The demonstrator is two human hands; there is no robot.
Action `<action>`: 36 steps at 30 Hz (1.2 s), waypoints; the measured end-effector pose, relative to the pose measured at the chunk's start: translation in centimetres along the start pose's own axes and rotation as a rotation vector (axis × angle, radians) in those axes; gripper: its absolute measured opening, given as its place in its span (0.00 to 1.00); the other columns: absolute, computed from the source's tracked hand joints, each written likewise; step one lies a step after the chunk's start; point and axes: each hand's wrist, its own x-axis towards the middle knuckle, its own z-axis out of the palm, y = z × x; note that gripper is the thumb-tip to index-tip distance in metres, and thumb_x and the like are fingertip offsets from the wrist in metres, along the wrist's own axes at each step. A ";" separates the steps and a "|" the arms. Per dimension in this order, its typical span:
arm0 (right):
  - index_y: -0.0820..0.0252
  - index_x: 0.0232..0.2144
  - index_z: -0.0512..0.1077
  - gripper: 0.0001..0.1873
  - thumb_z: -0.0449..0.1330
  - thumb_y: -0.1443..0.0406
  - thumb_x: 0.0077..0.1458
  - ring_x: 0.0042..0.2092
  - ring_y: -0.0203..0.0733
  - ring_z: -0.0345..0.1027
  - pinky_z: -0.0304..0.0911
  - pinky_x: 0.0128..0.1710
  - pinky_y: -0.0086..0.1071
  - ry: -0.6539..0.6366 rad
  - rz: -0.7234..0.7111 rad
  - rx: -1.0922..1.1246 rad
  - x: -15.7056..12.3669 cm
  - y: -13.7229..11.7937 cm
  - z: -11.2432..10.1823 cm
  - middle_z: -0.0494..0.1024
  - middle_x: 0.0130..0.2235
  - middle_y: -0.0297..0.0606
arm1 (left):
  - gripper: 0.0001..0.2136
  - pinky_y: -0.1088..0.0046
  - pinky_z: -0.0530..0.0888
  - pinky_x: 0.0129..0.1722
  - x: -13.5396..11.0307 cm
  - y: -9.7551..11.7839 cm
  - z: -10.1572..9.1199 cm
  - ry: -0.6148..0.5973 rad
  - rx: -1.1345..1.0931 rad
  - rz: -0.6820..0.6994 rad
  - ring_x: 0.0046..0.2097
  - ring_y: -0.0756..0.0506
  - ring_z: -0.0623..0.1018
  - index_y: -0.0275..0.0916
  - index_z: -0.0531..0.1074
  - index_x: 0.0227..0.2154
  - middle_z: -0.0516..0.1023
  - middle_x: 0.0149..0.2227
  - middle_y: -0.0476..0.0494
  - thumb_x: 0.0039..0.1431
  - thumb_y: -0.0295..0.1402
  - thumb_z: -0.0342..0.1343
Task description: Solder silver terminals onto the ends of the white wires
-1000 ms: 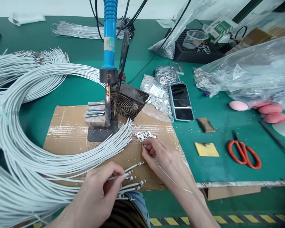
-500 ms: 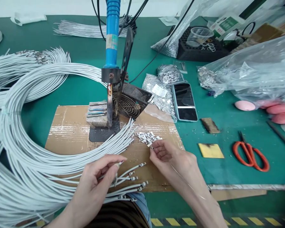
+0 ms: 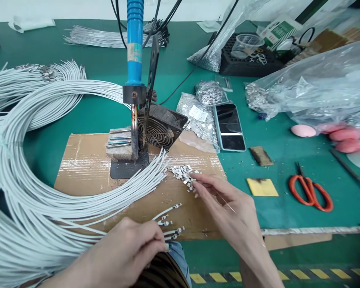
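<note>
My left hand [image 3: 135, 248] is closed low in front, palm turned down, beside several white cables with metal-tipped ends [image 3: 176, 231]. Its curled fingers hide whatever may be in them. My right hand [image 3: 231, 206] has its thumb and fingertips drawn together at the near right edge of a pile of small metal connectors [image 3: 182, 173]. Whether a connector is between those fingertips I cannot tell. A thin shiny strand [image 3: 228, 205] crosses the right palm. Left of the pile, a thick bundle of white cables [image 3: 147, 180] ends on the cardboard sheet [image 3: 81, 160].
A blue soldering iron [image 3: 135, 60] stands upright behind the cables, beside a small black fan [image 3: 159, 130]. To the right lie a phone [image 3: 229, 126], a yellow sponge [image 3: 262, 187] and orange-handled scissors [image 3: 310, 192]. Plastic bags of metal parts [image 3: 198, 116] lie farther back.
My left hand has moved down and turned over, now covering some of the cable ends. My right fingertips have moved slightly right along the connector pile, which has spread a little. The view has shifted slightly.
</note>
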 end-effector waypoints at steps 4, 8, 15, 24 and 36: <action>0.57 0.34 0.86 0.06 0.72 0.62 0.54 0.26 0.42 0.81 0.80 0.28 0.31 0.012 0.122 0.235 -0.4 -1.0 0.8 0.87 0.29 0.38 | 0.14 0.80 0.47 0.18 0.6 -0.9 -0.9 0.114 -0.954 -0.307 0.17 0.58 0.48 0.39 0.73 0.32 0.73 0.22 0.54 0.68 0.45 0.61; 0.56 0.34 0.86 0.06 0.75 0.64 0.51 0.25 0.39 0.81 0.81 0.27 0.26 -0.018 0.180 0.405 -1.0 -2.4 2.1 0.85 0.25 0.35 | 0.16 0.84 0.47 0.18 0.7 -0.6 -1.3 0.309 -1.162 -0.292 0.18 0.61 0.44 0.38 0.72 0.33 0.74 0.22 0.56 0.62 0.44 0.70; 0.57 0.31 0.83 0.08 0.75 0.60 0.55 0.29 0.41 0.83 0.82 0.32 0.28 -0.176 0.355 0.588 -2.2 -4.5 4.4 0.87 0.29 0.38 | 0.21 0.85 0.46 0.18 0.7 0.2 -1.2 0.417 -1.136 -0.288 0.18 0.62 0.47 0.36 0.73 0.30 0.75 0.23 0.54 0.55 0.46 0.75; 0.57 0.28 0.81 0.08 0.74 0.62 0.55 0.23 0.30 0.71 0.69 0.23 0.18 -0.148 0.293 0.585 -3.0 -4.4 6.3 0.79 0.24 0.30 | 0.23 0.84 0.46 0.19 0.7 1.2 -1.3 0.486 -1.109 -0.340 0.19 0.61 0.48 0.35 0.74 0.28 0.75 0.22 0.54 0.49 0.47 0.78; 0.53 0.35 0.89 0.07 0.72 0.59 0.60 0.23 0.29 0.70 0.70 0.22 0.19 -0.307 0.287 0.780 -4.1 -5.2 7.3 0.79 0.27 0.33 | 0.19 0.83 0.49 0.21 0.6 0.5 -0.7 0.475 -1.120 -0.274 0.21 0.58 0.54 0.36 0.75 0.28 0.72 0.21 0.55 0.53 0.43 0.77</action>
